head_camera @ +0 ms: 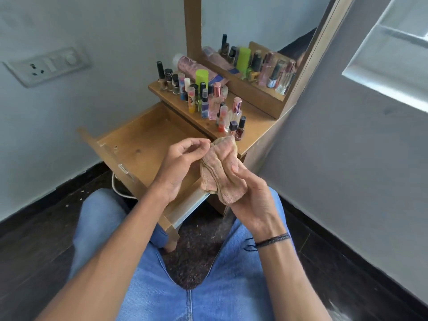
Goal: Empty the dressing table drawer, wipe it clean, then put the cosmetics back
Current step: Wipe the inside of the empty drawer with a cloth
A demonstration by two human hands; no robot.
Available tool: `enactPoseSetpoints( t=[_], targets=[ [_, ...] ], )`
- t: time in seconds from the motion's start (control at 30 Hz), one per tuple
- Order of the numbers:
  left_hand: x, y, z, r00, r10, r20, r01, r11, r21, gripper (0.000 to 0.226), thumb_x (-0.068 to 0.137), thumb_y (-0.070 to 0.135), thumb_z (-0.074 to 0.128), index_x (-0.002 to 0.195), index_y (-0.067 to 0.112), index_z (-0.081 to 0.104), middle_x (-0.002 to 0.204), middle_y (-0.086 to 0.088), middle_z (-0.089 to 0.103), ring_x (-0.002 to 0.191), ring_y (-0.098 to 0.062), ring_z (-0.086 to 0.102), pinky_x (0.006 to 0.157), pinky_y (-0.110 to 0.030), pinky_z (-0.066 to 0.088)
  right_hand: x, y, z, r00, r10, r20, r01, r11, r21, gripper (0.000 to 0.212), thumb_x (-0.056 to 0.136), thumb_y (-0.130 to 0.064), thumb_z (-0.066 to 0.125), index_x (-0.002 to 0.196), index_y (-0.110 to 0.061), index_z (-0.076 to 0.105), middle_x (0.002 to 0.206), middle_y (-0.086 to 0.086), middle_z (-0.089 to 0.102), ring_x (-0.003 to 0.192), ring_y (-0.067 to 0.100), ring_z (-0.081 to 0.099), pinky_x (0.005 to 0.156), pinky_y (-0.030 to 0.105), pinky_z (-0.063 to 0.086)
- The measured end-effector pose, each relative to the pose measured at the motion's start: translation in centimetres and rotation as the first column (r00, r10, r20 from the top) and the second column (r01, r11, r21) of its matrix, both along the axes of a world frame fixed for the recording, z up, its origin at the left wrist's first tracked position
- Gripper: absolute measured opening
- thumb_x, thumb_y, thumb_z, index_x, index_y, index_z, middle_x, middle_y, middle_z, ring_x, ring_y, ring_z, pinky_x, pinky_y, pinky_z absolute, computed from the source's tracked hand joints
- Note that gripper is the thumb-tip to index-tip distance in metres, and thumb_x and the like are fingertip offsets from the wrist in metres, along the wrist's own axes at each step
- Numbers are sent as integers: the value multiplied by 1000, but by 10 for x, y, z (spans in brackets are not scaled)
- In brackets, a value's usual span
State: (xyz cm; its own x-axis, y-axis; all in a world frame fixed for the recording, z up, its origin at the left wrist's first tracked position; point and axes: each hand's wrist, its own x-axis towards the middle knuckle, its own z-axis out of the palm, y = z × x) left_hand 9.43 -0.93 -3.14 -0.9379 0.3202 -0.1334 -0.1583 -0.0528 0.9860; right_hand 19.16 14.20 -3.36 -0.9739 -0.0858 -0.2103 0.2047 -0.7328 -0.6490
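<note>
Both hands, left hand (183, 158) and right hand (252, 195), clamped on cloth (220, 172); drawer (143, 144) bare inside; cosmetics (203, 100) on tabletop (254, 133)

Cloth (220, 172) is hiding the right hand's (252, 200) fingers; bottle (214, 104) labels are blurring; mirror (259, 31) is running off-frame.

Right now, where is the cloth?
The cloth is in the right hand, with the left hand pinching its top, over the open drawer.

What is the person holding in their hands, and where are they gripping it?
A pinkish cloth. The right hand grips its lower part, thumb across the front; the left hand pinches its upper edge.
</note>
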Motion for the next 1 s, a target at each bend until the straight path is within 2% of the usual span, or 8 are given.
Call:
enactPoseSetpoints(
  t=[0.1, 0.23, 0.47, 0.57, 0.67, 0.77, 0.87, 1.0],
  targets=[
    [0, -1, 1, 998, 8, -68, -13, 997, -74, 17, 90, 19, 76, 102, 7, 76, 104, -5, 77, 94, -11, 70, 84, -22, 51, 2, 1, -2, 999, -30, 36, 30, 1000, 8, 47, 100, -21, 54, 145, -7, 54, 133, 15, 60, 113, 23, 59, 92, 32, 48],
    [0, -3, 1, 993, -37, -113, 20, 988, -156, 13, 87, 20, 80, 96, 11, 78, 106, 0, 74, 91, -7, 69, 81, -15, 51, 2, 2, -5, 992, -97, 81, 98, 995, -10, 46, 102, -26, 55, 141, -2, 57, 135, 19, 62, 117, 26, 61, 104, 39, 43],
    [-4, -10, 1, 987, -91, -136, 62, 978, -199, 12, 82, 12, 83, 92, 13, 77, 98, 0, 73, 87, -7, 65, 80, -18, 52, 0, 2, -10, 984, -132, 120, 134, 991, -11, 35, 100, -30, 51, 120, -9, 70, 115, 13, 72, 102, 23, 69, 91, 33, 55],
    [-7, -13, 2, 979, -120, -162, 83, 973, -215, 10, 84, 11, 82, 92, 12, 76, 95, -5, 75, 89, -11, 65, 86, -26, 55, 0, 0, -10, 982, -138, 128, 141, 990, -13, 32, 99, -29, 51, 112, -10, 73, 111, 13, 73, 98, 22, 71, 88, 33, 56],
    [-8, -15, 3, 975, -136, -175, 100, 974, -202, 10, 85, 9, 80, 94, 9, 75, 92, -3, 73, 88, -11, 65, 86, -26, 55, -1, 0, -12, 981, -125, 150, 127, 992, -5, 34, 102, -28, 49, 119, -7, 70, 115, 15, 72, 98, 24, 71, 80, 32, 58],
    [-9, -16, 5, 978, -121, -171, 93, 982, -165, 9, 87, 5, 77, 93, 9, 74, 89, -1, 73, 86, -9, 65, 76, -20, 54, -1, 2, -15, 982, -98, 162, 98, 995, 5, 38, 102, -25, 52, 132, -2, 63, 128, 19, 66, 110, 30, 67, 84, 39, 59],
    [-10, -18, 7, 986, -97, -134, 82, 990, -111, 9, 88, 3, 76, 92, 10, 74, 87, 0, 74, 85, -9, 68, 70, -21, 54, -2, 2, -15, 991, -57, 124, 54, 998, 31, 32, 103, -19, 52, 130, -6, 66, 122, 17, 68, 103, 29, 69, 81, 44, 60],
    [-11, -21, 6, 996, -44, -84, 38, 997, -73, 9, 87, 4, 77, 95, 7, 74, 90, -5, 75, 86, -12, 71, 71, -25, 57, -2, 2, -17, 998, -13, 65, 6, 994, 107, 39, 103, -19, 55, 139, -5, 59, 133, 20, 62, 110, 34, 62, 99, 58, 49]
  ],
)
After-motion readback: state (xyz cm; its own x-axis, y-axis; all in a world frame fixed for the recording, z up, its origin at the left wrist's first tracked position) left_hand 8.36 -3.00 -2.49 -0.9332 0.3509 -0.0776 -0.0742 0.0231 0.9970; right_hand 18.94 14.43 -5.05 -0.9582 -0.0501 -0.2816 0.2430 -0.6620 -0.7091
